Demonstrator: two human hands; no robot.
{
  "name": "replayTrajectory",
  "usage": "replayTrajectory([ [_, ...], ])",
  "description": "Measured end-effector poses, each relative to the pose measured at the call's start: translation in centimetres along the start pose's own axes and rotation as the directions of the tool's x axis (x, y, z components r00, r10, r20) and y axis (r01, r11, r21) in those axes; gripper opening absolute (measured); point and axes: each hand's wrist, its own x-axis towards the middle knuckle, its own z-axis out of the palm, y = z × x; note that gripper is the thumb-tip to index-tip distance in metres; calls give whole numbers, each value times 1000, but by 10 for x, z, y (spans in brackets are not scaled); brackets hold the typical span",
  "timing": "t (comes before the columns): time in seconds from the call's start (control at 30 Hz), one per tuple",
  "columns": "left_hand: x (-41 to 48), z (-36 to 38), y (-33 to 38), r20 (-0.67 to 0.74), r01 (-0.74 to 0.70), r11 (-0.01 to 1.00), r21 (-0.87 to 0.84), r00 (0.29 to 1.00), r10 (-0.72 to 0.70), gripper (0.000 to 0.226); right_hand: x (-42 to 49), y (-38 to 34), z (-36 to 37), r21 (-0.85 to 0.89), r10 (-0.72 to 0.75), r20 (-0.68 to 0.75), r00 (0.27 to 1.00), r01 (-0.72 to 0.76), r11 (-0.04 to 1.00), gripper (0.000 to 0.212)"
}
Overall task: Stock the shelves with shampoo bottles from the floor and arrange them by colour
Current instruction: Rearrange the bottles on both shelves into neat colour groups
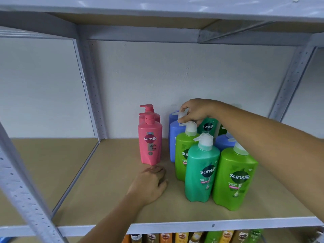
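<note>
On the brown shelf board (108, 181) stand pink pump bottles (150, 144) in a short row running back. To their right is a cluster of blue (173, 137), lime green (235, 178) and teal (201, 172) pump bottles. My right hand (196, 111) reaches over the cluster and pinches the white pump head of a blue bottle near the back. My left hand (150, 181) rests on the board just in front of the pink bottles, fingers loosely curled, holding nothing.
Grey metal uprights (91, 88) frame the bay, and another shelf (157, 7) lies overhead. The left part of the board is bare. Orange, yellow and green bottles (182, 237) stand on the shelf below.
</note>
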Motion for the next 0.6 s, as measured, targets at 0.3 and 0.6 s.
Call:
replayTrajectory([
  [0.3,-2,-4,1,55,15,999,-40,998,-13,45,-69,31,-16,-120,-55,-157,986,37,992,29],
  [0.6,-2,-5,14,50,20,997,-77,999,-16,67,-169,69,-9,-60,-80,-249,965,67,996,36],
])
